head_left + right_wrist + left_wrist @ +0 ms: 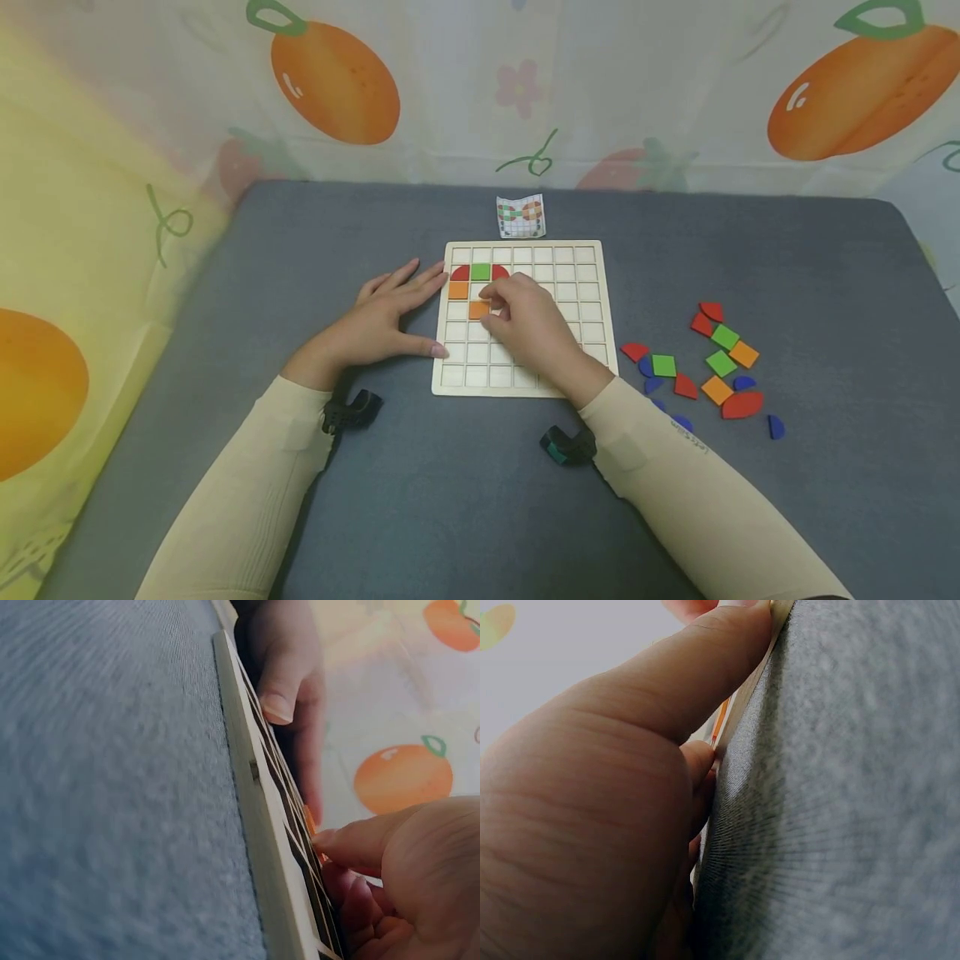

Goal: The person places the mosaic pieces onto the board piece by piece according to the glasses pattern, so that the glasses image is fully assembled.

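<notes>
A square wooden grid board point(468, 379) lies on the grey table. My left hand point(378, 321) spreads at its left side, with fingertips at the upper left edge and the thumb touching the lower left edge. My right hand point(528, 321) is over the middle of the board. Its thumb and index finger pinch an orange square tile point(478, 310) at a cell in the second column. Above it sit a red quarter-round tile point(460, 272), a green square point(480, 272), another red piece point(500, 272) and a second orange square point(457, 290). The right hand covers several cells.
Loose red, green, orange and blue tiles point(663, 365) are scattered on the table right of the board, some beside the right sleeve. A small printed pattern card point(521, 217) lies behind the board. A fruit-print curtain point(450, 92) hangs along the table's back edge.
</notes>
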`<state>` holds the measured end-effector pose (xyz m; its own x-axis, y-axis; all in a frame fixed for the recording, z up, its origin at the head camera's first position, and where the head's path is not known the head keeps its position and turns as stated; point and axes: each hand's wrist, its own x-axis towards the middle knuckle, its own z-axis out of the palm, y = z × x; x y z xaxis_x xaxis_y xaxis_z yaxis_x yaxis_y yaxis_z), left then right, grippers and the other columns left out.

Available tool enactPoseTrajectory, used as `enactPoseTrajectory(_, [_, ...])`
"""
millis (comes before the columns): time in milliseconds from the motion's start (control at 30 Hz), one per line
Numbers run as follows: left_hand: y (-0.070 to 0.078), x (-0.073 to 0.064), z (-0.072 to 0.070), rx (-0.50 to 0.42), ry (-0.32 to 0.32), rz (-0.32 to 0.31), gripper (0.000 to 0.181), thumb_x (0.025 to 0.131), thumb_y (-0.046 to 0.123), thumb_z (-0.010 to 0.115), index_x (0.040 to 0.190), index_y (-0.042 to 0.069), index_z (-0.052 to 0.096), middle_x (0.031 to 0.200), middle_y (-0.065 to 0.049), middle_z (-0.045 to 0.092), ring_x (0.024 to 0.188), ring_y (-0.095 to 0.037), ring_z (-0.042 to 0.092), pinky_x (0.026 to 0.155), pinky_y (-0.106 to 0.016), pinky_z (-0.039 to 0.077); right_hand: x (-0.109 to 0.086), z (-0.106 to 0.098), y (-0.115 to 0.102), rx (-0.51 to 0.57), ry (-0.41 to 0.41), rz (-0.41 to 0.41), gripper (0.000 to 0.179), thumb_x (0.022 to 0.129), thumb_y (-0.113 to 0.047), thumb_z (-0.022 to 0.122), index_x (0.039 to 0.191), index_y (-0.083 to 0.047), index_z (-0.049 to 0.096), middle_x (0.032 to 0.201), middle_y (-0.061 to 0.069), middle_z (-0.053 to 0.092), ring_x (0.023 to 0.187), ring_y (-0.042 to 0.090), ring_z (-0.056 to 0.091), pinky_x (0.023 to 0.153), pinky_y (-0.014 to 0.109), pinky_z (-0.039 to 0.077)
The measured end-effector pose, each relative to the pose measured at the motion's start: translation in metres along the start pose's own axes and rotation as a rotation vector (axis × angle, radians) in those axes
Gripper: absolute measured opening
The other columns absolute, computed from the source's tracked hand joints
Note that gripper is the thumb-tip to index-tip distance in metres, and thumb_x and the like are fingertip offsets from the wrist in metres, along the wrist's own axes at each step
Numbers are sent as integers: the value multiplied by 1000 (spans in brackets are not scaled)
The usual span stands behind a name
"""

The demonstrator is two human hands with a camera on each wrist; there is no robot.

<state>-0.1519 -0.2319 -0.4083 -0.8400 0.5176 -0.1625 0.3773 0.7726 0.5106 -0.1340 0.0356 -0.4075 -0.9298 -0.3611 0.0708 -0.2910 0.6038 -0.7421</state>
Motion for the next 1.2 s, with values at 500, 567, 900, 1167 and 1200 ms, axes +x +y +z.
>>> enactPoseTrajectory(500, [-1, 0, 0, -9, -5, -3, 116, 85, 61, 90, 175, 24, 27, 179, 13, 15, 165, -20, -5, 125, -59, -1, -3, -8, 8, 394, 20, 72, 33, 109, -32, 70, 130, -7, 74, 109, 7, 69, 92, 23, 67, 85, 41, 54])
enactPoseTrajectory(567, [-1, 0, 0, -12, -7, -2, 116, 85, 61, 90, 175, 24, 27, 179, 13, 15, 165, -20, -5, 125, -59, -2, -4, -13, 9, 523, 7, 91, 40, 113, -39, 63, 133, -5, 72, 111, 10, 70, 92, 27, 68, 83, 41, 55])
enactPoseTrajectory(900, [-1, 1, -1, -4, -19, 3, 116, 86, 62, 89, 175, 23, 26, 179, 12, 15, 166, -22, -5, 125, -60, -1, -6, -44, 3, 943, -128, -1, 84, 113, -67, 32, 154, 4, 53, 136, 23, 64, 122, 42, 65, 104, 58, 50])
enactPoseTrajectory(1167, [-2, -1, 0, -14, -14, 3, 116, 86, 62, 89, 175, 24, 26, 179, 13, 15, 166, -21, -5, 125, -59, -1, -15, -70, 5, 995, -138, -121, 102, 101, -86, 37, 160, -4, 49, 142, 26, 60, 129, 49, 59, 103, 56, 47])
enactPoseTrajectory(1200, [-2, -1, 0, -17, -13, 2, 116, 86, 62, 89, 175, 24, 26, 179, 13, 15, 166, -21, -5, 125, -59, -1, -18, -73, 7, 984, -135, -129, 101, 101, -86, 37, 160, -5, 50, 143, 26, 60, 129, 49, 59, 103, 55, 47])
